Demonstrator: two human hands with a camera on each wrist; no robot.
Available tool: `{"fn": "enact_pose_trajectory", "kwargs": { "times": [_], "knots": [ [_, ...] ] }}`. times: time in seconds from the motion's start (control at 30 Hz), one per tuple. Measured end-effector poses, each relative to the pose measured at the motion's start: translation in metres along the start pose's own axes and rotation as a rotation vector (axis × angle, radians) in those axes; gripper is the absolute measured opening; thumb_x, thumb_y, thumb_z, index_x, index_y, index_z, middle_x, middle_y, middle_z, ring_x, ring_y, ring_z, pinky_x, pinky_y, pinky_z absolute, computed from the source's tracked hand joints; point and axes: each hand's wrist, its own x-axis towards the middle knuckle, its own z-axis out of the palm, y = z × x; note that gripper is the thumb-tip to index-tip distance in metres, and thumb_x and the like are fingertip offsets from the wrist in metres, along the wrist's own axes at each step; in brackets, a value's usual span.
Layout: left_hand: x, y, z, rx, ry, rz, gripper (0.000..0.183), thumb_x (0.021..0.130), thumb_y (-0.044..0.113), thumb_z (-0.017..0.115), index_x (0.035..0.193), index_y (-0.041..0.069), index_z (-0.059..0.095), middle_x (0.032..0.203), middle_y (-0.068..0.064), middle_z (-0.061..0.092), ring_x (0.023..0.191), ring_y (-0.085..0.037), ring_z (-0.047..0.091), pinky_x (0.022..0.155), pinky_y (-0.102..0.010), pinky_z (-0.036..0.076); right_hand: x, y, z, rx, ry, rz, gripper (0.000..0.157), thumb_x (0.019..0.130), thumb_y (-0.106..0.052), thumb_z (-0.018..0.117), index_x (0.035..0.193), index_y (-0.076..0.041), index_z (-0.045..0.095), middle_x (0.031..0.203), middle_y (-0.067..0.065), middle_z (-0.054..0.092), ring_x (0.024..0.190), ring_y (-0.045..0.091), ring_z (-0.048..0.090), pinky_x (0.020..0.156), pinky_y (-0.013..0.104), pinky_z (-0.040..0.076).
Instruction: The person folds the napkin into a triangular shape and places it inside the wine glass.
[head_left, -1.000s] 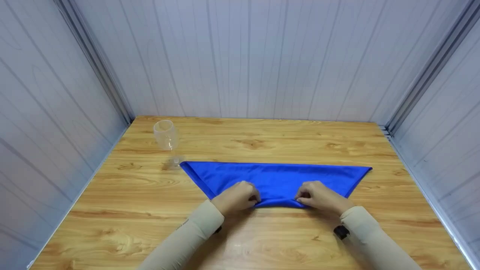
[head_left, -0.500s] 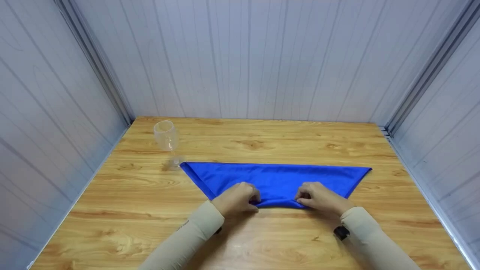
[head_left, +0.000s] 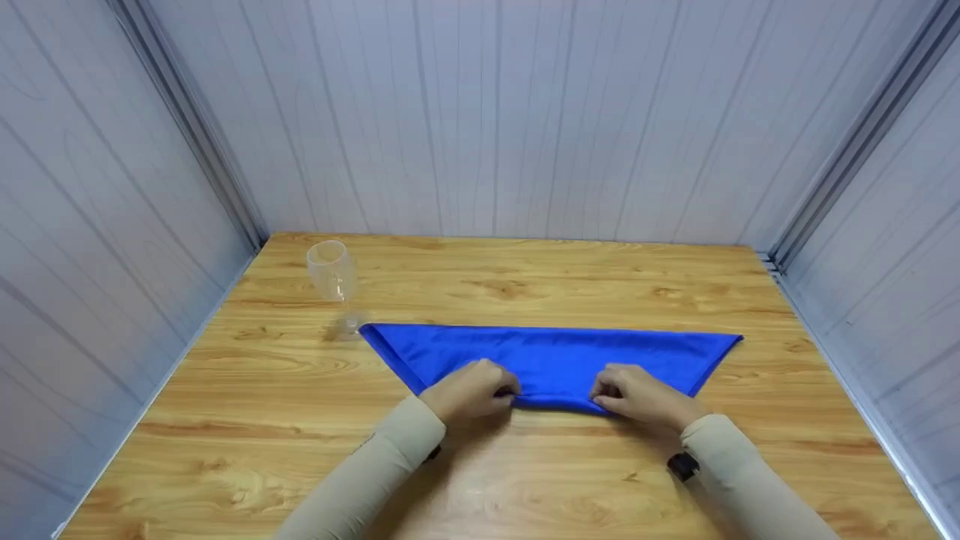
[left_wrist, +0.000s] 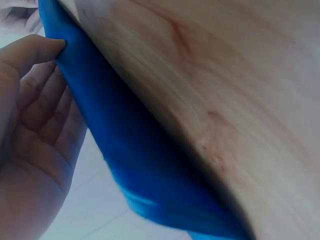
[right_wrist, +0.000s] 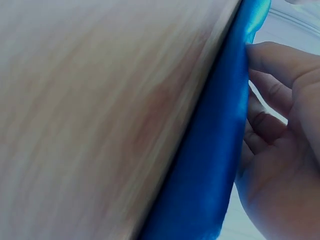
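A blue cloth [head_left: 555, 360] lies across the middle of the table, its long straight edge at the back and its two sides slanting inward toward the front. My left hand [head_left: 472, 390] pinches the folded front edge left of centre; in the left wrist view the thumb presses on the blue cloth [left_wrist: 105, 110] with the fingers behind it. Farther right along that edge, my right hand [head_left: 641, 394] pinches it too. The right wrist view has the thumb against the cloth [right_wrist: 215, 135] and curled fingers behind. Between the hands the front edge forms a narrow fold.
A clear stemmed wine glass [head_left: 331, 277] stands upright at the back left, its foot close to the cloth's left corner. The wood-grain table [head_left: 525, 480] is bounded by pale panel walls [head_left: 495, 120] at the back and both sides.
My left thumb has come off the front edge, then closed on it again. The left hand and the cloth's front fold have shifted slightly away from me. The right hand stays in place.
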Motion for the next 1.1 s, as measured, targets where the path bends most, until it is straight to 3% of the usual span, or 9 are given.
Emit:
{"fn": "enact_pose_trajectory", "kwargs": {
  "times": [0.2,0.43,0.63,0.77,1.1],
  "knots": [
    [0.006,-0.010,-0.004,-0.081,-0.077,-0.056,0.017,0.094,0.005,0.064,0.104,0.005,0.078,0.099,-0.005,0.075,0.093,-0.015,0.070,0.081,-0.026,0.055,0.000,-0.001,0.001,0.008,-0.005,0.027,0.006,0.097,-0.013,0.067,0.093,-0.016,0.069,0.087,-0.008,0.058,0.077,0.008,0.053,0.068,0.029,0.047],
    [0.014,-0.019,-0.008,-0.179,-0.152,-0.155,0.017,0.096,0.008,0.065,0.107,0.007,0.079,0.102,-0.005,0.075,0.088,-0.010,0.068,0.076,-0.022,0.053,0.001,0.001,0.002,0.011,0.007,0.022,0.006,0.096,-0.011,0.068,0.092,-0.015,0.068,0.088,-0.007,0.059,0.077,0.008,0.055,0.068,0.028,0.050],
    [0.017,-0.026,-0.006,-0.219,-0.137,-0.194,0.014,0.094,0.010,0.069,0.103,0.008,0.080,0.099,-0.003,0.076,0.094,-0.016,0.071,0.080,-0.024,0.055,0.001,0.001,0.002,0.013,0.000,0.025,0.005,0.096,-0.010,0.067,0.093,-0.014,0.068,0.088,-0.006,0.060,0.078,0.008,0.056,0.068,0.028,0.050],
    [0.019,-0.029,-0.006,-0.228,-0.120,-0.226,0.009,0.093,0.012,0.072,0.098,0.010,0.079,0.094,-0.002,0.075,0.088,-0.014,0.070,0.077,-0.023,0.055,0.001,0.002,0.002,0.016,-0.003,0.031,0.005,0.096,-0.010,0.067,0.094,-0.014,0.067,0.089,-0.006,0.060,0.078,0.008,0.056,0.069,0.028,0.051],
    [0.024,-0.029,-0.004,-0.179,-0.108,-0.252,0.007,0.093,0.012,0.073,0.094,0.008,0.078,0.088,-0.003,0.074,0.083,-0.015,0.069,0.075,-0.026,0.055,0.001,0.002,0.003,-0.019,0.038,0.006,0.006,0.095,-0.007,0.067,0.093,-0.012,0.067,0.087,-0.006,0.060,0.078,0.008,0.056,0.068,0.029,0.051]
  ]
}}
